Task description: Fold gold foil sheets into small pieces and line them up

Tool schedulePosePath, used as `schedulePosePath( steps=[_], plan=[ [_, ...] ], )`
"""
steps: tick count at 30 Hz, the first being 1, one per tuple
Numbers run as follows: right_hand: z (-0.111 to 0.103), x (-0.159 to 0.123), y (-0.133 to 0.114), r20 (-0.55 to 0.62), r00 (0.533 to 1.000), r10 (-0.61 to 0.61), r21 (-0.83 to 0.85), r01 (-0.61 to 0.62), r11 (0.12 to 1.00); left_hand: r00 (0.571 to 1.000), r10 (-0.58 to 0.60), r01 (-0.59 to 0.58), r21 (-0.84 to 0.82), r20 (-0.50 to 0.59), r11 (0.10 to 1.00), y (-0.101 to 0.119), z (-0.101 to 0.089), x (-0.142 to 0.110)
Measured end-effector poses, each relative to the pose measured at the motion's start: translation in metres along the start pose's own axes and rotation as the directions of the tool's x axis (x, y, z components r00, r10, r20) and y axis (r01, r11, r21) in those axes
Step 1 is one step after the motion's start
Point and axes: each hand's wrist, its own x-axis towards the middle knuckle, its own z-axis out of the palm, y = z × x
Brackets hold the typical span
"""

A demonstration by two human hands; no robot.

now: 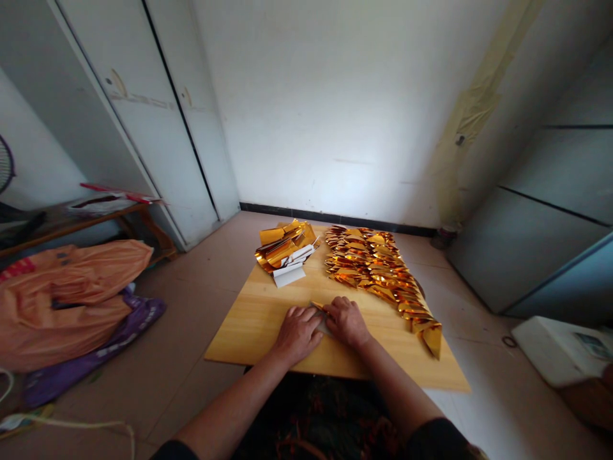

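Observation:
At the front middle of the board, both hands are on a small sheet of gold foil paper (317, 305), its pale underside partly showing between them. My left hand (297, 333) rests on its left side, fingers bent and close together. On the other side, the curled fingers of my right hand (348, 321) hold the paper's right part against the wood. Much of the sheet is hidden under the fingers. Beyond my left hand lies a loose heap of gold foil sheets (282, 246), some white side up. Rows of folded gold foil pieces (368, 259) cover the board's right side.
The wooden board (249, 326) ends just in front of my body. A white wall (325, 128) and pale cabinets (138, 96) stand behind. Orange cloth (86, 287) and a purple bag (96, 358) lie left; a white box (560, 351) sits right.

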Motion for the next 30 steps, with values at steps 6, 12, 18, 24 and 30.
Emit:
schedulePosePath(
  steps=[6, 12, 18, 24, 30],
  plan=[
    [0.004, -0.003, 0.002, -0.025, 0.999, -0.034, -0.042, 0.033, 0.999, 0.992, 0.046, -0.043, 0.028, -0.114, 0.999, -0.003, 0.002, -0.006],
    [0.008, -0.003, 0.003, -0.048, 0.998, -0.04, -0.074, 0.037, 0.997, 0.979, 0.099, -0.092, 0.048, -0.177, 0.995, -0.001, 0.002, 0.001],
    [0.009, -0.004, 0.003, -0.073, 0.996, -0.056, -0.067, 0.051, 0.996, 0.999, 0.027, -0.026, 0.044, -0.026, 0.999, 0.0, 0.006, 0.005],
    [0.007, -0.017, 0.011, -0.125, 0.983, -0.136, 0.017, 0.139, 0.99, 1.0, -0.003, 0.003, 0.005, -0.024, 1.0, 0.001, 0.008, 0.003],
    [0.005, -0.031, 0.025, -0.192, 0.959, -0.209, 0.079, 0.228, 0.971, 0.999, -0.05, 0.05, -0.02, 0.009, 0.999, 0.002, 0.006, 0.001]
  ],
)
